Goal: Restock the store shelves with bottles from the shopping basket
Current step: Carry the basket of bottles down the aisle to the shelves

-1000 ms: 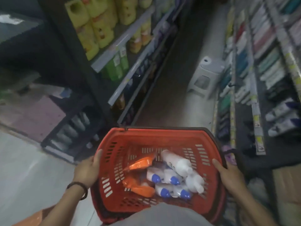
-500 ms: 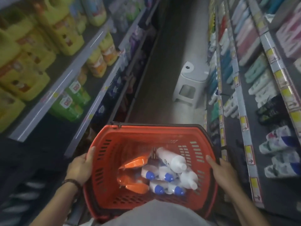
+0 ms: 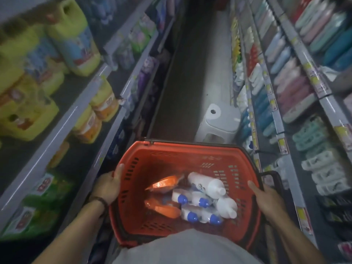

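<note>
A red shopping basket (image 3: 167, 155) is held against my body in a narrow store aisle. Inside lie several white bottles (image 3: 206, 182), some with blue caps (image 3: 203, 202), and two orange bottles (image 3: 165, 182). My left hand (image 3: 108, 186) grips the basket's left rim, thumb over the edge. My right hand (image 3: 265, 199) grips the right rim the same way. Stocked shelves (image 3: 274, 103) line the right side, holding rows of bottles and tubes.
Left shelves (image 3: 82, 103) carry yellow and green detergent jugs. A grey plastic stool (image 3: 219, 122) stands on the aisle floor just ahead of the basket, against the right shelving. A dark strip of floor (image 3: 192, 73) runs ahead between the shelves.
I have moved forward into the aisle with the basket. The shelves on both sides have come closer and the stool is nearer. Both hands keep their grip on the rim.
</note>
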